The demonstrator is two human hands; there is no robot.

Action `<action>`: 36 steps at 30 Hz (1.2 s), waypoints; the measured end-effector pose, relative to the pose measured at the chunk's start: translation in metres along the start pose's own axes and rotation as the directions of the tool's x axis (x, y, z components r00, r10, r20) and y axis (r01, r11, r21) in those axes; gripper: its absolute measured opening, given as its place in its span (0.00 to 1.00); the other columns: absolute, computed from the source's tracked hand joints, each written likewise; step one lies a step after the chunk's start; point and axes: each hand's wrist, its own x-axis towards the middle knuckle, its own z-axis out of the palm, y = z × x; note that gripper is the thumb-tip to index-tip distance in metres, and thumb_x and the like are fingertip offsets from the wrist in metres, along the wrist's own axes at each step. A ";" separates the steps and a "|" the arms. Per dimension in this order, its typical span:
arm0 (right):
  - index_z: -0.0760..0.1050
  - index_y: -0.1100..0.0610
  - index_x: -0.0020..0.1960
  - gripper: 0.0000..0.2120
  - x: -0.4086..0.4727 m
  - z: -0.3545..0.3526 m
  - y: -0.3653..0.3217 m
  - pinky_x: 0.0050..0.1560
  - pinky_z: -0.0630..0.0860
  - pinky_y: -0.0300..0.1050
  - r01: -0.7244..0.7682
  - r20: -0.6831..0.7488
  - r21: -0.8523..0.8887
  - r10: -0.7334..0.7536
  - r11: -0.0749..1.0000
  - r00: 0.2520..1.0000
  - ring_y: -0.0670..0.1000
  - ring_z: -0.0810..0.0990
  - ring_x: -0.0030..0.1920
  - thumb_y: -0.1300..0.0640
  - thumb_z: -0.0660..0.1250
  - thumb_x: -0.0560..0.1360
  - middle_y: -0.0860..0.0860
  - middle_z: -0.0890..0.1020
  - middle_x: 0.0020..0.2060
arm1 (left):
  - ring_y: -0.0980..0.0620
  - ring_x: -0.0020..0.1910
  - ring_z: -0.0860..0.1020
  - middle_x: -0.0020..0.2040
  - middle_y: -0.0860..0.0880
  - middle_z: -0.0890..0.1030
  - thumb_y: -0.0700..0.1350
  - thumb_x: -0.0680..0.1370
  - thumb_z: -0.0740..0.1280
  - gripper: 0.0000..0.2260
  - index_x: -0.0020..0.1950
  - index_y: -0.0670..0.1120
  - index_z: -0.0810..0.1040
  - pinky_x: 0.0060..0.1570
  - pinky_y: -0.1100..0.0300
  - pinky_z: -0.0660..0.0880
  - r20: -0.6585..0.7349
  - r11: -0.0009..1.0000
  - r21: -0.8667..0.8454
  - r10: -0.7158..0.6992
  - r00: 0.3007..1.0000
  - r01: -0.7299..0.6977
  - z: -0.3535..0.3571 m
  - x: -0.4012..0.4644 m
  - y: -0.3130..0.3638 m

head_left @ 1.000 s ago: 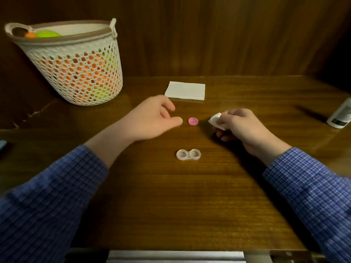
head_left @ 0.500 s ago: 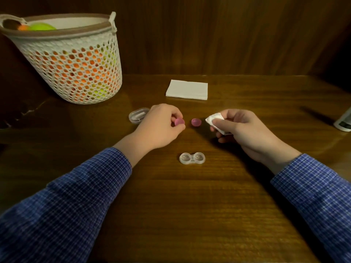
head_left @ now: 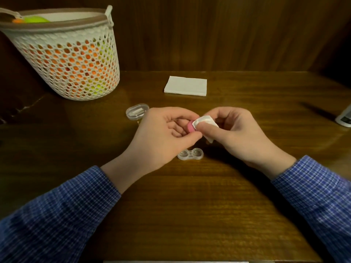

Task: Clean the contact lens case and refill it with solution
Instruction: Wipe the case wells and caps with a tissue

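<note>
while the left hand pinches the pink cap, the right hand should twist its pinched tissue deep inside.

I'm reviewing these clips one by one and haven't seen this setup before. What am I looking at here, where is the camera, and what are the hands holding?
No machine: a person's two bare hands, filmed by a camera worn on the head, looking down at a wooden table. The left hand pinches a small pink cap; the right hand holds a folded white wipe against it. On the table lie the open clear lens case, a clear oval container, a folded tissue, a mesh basket and, at the right edge, part of a bottle.
</note>
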 end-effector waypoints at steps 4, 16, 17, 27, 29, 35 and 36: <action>0.85 0.56 0.45 0.04 0.000 0.000 0.000 0.39 0.75 0.35 0.031 -0.025 -0.116 -0.034 0.993 0.999 0.44 0.80 0.35 0.57 0.73 0.78 0.51 0.84 0.33 | 0.56 0.45 0.86 0.45 0.55 0.87 0.43 0.71 0.81 0.16 0.58 0.50 0.86 0.44 0.62 0.84 -0.017 1.000 -0.018 0.002 1.000 -0.003 0.002 0.000 0.000; 0.83 0.53 0.39 0.09 -0.005 0.007 -0.003 0.39 0.76 0.35 0.063 -0.158 -0.208 -0.098 0.976 0.983 0.45 0.82 0.36 0.53 0.74 0.77 0.48 0.85 0.34 | 0.54 0.50 0.87 0.50 0.51 0.88 0.37 0.74 0.77 0.16 0.61 0.45 0.85 0.50 0.62 0.83 0.088 0.977 -0.200 -0.053 0.995 0.069 0.000 0.005 -0.003; 0.84 0.52 0.40 0.07 -0.006 0.008 -0.003 0.40 0.76 0.34 0.072 -0.171 -0.228 -0.113 0.971 0.979 0.44 0.82 0.37 0.53 0.74 0.77 0.47 0.85 0.35 | 0.53 0.50 0.87 0.50 0.50 0.89 0.36 0.75 0.77 0.15 0.61 0.44 0.85 0.50 0.61 0.83 0.109 0.974 -0.212 -0.062 0.992 0.084 0.000 0.005 -0.004; 0.85 0.59 0.50 0.03 -0.009 0.008 -0.002 0.42 0.79 0.41 0.350 -0.096 -0.557 -0.477 0.753 0.873 0.46 0.82 0.43 0.61 0.73 0.77 0.51 0.85 0.42 | 0.48 0.44 0.87 0.45 0.43 0.88 0.44 0.75 0.71 0.12 0.57 0.42 0.84 0.44 0.61 0.83 0.387 0.857 -0.414 -0.141 0.911 0.308 -0.009 0.012 -0.003; 0.85 0.60 0.50 0.03 -0.009 0.007 -0.003 0.42 0.79 0.41 0.369 -0.064 -0.543 -0.475 0.754 0.877 0.47 0.82 0.43 0.62 0.73 0.77 0.51 0.84 0.43 | 0.47 0.44 0.86 0.45 0.42 0.87 0.44 0.76 0.69 0.11 0.56 0.42 0.84 0.44 0.61 0.82 0.437 0.844 -0.417 -0.141 0.888 0.339 -0.013 0.012 -0.003; 0.81 0.52 0.48 0.01 -0.007 0.009 -0.007 0.42 0.77 0.36 0.211 -0.157 -0.459 -0.313 0.863 0.937 0.45 0.81 0.44 0.57 0.71 0.78 0.43 0.82 0.41 | 0.47 0.49 0.86 0.52 0.43 0.87 0.43 0.77 0.69 0.17 0.64 0.40 0.81 0.49 0.59 0.82 0.410 0.811 -0.473 -0.143 0.901 0.345 -0.008 0.013 -0.001; 0.81 0.51 0.47 0.02 -0.007 0.010 -0.007 0.42 0.78 0.35 0.163 -0.198 -0.415 -0.263 0.895 0.944 0.45 0.82 0.44 0.55 0.71 0.78 0.42 0.83 0.39 | 0.46 0.51 0.86 0.54 0.44 0.87 0.43 0.76 0.71 0.18 0.66 0.41 0.80 0.50 0.57 0.83 0.370 0.819 -0.477 -0.142 0.918 0.319 -0.007 0.014 -0.001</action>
